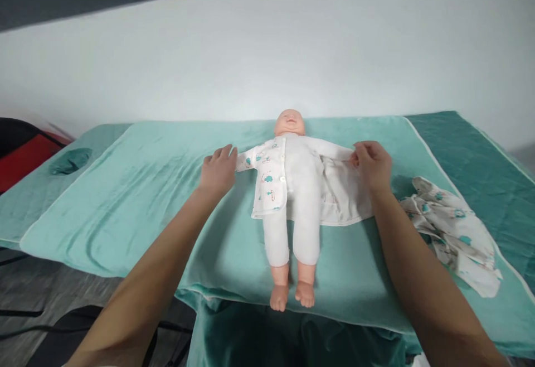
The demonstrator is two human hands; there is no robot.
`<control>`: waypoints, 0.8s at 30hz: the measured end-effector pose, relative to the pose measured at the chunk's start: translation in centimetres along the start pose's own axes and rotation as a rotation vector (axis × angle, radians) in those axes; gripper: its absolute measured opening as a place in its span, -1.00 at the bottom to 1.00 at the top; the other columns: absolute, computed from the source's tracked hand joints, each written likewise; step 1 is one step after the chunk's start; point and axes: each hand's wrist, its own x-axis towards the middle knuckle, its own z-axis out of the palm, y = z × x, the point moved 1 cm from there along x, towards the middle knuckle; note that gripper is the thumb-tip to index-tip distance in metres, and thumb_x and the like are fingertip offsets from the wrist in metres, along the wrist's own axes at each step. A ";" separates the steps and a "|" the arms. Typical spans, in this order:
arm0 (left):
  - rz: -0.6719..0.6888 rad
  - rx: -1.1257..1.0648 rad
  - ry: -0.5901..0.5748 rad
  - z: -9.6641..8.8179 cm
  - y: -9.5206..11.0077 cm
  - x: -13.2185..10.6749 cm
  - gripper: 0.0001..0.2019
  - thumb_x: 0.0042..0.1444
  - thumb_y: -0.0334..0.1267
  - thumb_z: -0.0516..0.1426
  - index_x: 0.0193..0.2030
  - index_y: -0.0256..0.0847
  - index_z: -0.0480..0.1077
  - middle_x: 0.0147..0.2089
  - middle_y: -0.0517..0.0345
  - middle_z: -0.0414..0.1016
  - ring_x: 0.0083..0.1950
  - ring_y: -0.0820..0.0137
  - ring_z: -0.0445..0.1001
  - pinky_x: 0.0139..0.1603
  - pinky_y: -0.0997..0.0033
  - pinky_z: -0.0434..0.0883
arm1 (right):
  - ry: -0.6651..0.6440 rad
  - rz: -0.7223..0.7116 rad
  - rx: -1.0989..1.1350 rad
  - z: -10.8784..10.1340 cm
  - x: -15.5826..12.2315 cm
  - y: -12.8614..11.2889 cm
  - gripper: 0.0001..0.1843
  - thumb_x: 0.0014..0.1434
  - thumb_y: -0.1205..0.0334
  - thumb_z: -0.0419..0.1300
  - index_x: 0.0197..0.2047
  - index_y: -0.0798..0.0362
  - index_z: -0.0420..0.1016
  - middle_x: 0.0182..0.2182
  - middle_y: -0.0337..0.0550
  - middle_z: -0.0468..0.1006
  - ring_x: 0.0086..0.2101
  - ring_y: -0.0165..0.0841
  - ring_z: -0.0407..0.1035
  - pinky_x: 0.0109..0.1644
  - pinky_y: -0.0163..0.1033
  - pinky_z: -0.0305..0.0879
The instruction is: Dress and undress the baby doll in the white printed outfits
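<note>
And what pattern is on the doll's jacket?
White jacket with small, mostly teal prints, best seen in the head view.

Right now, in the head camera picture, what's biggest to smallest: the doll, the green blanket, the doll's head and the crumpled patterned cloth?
1. Green blanket
2. Doll
3. Crumpled patterned cloth
4. Doll's head

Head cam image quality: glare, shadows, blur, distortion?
Head view: wall brightest above the doll, no hard glare spot; head view: soft shadow on the green cover left of the doll's legs; head view: fine print on the jacket looks soft, though its shapes read; head view: forearms look stretched toward the lower corners, probably a wide lens.
</note>
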 end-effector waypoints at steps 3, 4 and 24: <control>0.191 -0.186 0.154 -3.1 5.3 1.5 -0.40 0.21 -0.53 -0.08 0.37 -0.16 0.29 0.42 0.00 0.31 0.40 0.16 0.29 0.35 0.10 0.32 | 0.226 0.029 -0.100 -0.7 1.2 1.2 -0.79 0.16 0.12 0.18 -0.20 0.05 0.49 -0.18 -0.09 0.57 -0.13 -0.26 0.44 0.06 -0.08 0.35; 0.293 -0.266 0.173 -3.8 7.4 2.3 -0.43 0.23 -0.52 -0.09 0.34 -0.15 0.31 0.40 0.05 0.35 0.38 0.23 0.32 0.34 0.20 0.33 | 0.206 0.073 -0.090 -0.7 1.4 1.4 -0.78 0.15 0.12 0.19 -0.19 0.06 0.48 -0.16 -0.09 0.56 -0.12 -0.26 0.44 0.06 -0.08 0.34; 0.693 -0.170 -0.085 -4.3 22.3 11.9 -0.59 0.17 -0.48 0.05 0.16 -0.24 0.30 0.06 -0.11 0.53 0.07 0.10 0.54 -0.17 0.24 0.35 | -0.295 0.118 -0.385 -2.1 1.3 0.7 -0.83 0.15 0.19 0.18 -0.44 0.05 0.45 -0.45 -0.10 0.54 -0.37 -0.28 0.40 -0.28 -0.23 0.21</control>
